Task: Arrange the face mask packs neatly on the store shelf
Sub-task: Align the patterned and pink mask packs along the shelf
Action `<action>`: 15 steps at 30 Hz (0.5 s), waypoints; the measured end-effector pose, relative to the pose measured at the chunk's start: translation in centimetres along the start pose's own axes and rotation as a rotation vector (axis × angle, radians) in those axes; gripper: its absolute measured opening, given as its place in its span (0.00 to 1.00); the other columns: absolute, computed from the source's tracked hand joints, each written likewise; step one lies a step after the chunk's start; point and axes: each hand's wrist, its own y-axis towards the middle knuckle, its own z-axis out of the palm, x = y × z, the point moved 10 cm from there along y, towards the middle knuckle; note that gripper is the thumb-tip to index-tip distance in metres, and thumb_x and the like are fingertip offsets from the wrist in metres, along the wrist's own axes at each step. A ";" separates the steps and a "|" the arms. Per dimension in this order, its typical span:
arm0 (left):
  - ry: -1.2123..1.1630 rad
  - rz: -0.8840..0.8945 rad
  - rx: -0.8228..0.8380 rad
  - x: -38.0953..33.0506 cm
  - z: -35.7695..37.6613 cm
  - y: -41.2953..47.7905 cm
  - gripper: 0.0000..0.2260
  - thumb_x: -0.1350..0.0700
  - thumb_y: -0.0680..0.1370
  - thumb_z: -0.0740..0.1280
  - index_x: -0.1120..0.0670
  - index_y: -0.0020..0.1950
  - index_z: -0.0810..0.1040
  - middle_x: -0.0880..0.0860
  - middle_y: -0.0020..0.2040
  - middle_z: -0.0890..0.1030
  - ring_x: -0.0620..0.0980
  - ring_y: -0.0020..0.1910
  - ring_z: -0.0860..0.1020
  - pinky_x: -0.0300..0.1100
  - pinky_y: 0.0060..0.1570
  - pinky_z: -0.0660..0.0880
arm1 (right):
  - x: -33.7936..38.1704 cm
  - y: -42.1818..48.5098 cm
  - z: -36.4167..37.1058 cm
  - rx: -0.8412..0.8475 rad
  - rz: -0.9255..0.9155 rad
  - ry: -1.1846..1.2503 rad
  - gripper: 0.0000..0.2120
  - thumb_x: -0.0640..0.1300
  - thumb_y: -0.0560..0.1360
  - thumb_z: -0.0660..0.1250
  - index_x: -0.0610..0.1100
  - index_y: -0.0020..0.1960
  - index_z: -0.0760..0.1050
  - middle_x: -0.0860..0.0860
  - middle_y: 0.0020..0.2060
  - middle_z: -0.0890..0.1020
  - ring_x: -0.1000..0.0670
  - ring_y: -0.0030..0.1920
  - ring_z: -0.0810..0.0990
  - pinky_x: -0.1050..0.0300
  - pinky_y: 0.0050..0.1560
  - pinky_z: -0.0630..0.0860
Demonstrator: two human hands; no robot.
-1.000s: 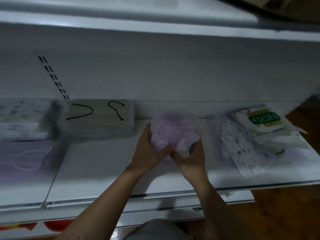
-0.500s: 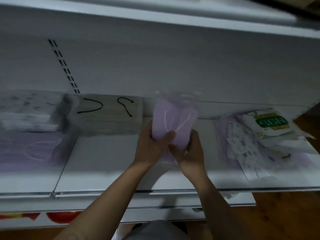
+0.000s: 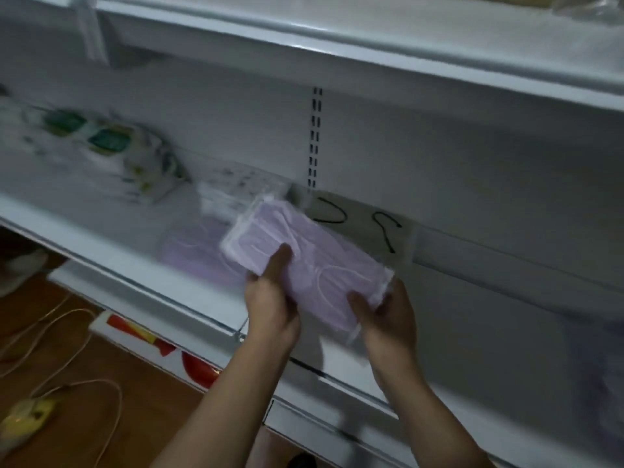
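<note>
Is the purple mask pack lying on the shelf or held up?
Held up: left hand and right hand grip the purple mask pack, tilted, above the shelf.

Your lilac mask pack [image 3: 314,265] is soft pleated cloth under thin clear plastic wrap, faintly glossy and crinkled at the edges. The shelf [image 3: 472,315] looks like white painted metal, smooth with a dull sheen. The grey mask stack [image 3: 364,231] reads matt and fibrous. The floor [image 3: 152,410] is smooth brown wood-grain.
</note>
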 end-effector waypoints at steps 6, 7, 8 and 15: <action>0.418 0.297 -0.237 -10.9 -9.5 3.6 0.20 0.58 0.72 0.74 0.59 0.61 0.74 0.61 0.51 0.81 0.55 0.46 0.79 0.44 0.37 0.73 | -3.0 -0.9 7.2 0.105 0.203 -0.041 0.14 0.35 0.69 0.72 0.44 0.52 0.74 0.46 0.48 0.83 0.47 0.45 0.83 0.48 0.47 0.80; 0.457 0.309 -0.289 -11.9 -10.9 3.9 0.20 0.57 0.72 0.74 0.58 0.61 0.74 0.63 0.52 0.80 0.54 0.45 0.78 0.42 0.36 0.71 | -3.3 -1.1 8.6 0.121 0.225 -0.055 0.13 0.36 0.69 0.72 0.44 0.51 0.74 0.45 0.47 0.82 0.45 0.45 0.82 0.49 0.45 0.79; 0.487 0.319 -0.343 -12.8 -12.2 4.0 0.21 0.57 0.71 0.75 0.57 0.62 0.74 0.63 0.55 0.79 0.53 0.46 0.79 0.41 0.37 0.72 | -3.6 -1.3 9.9 0.138 0.245 -0.065 0.12 0.37 0.69 0.72 0.44 0.51 0.74 0.45 0.47 0.82 0.44 0.43 0.81 0.50 0.43 0.78; 0.834 0.497 -0.445 -18.7 -12.3 7.0 0.22 0.49 0.72 0.73 0.56 0.62 0.73 0.56 0.55 0.77 0.56 0.53 0.77 0.49 0.48 0.77 | -2.8 2.4 16.3 0.183 0.280 -0.125 0.13 0.41 0.71 0.70 0.42 0.55 0.74 0.44 0.50 0.81 0.48 0.43 0.83 0.50 0.42 0.82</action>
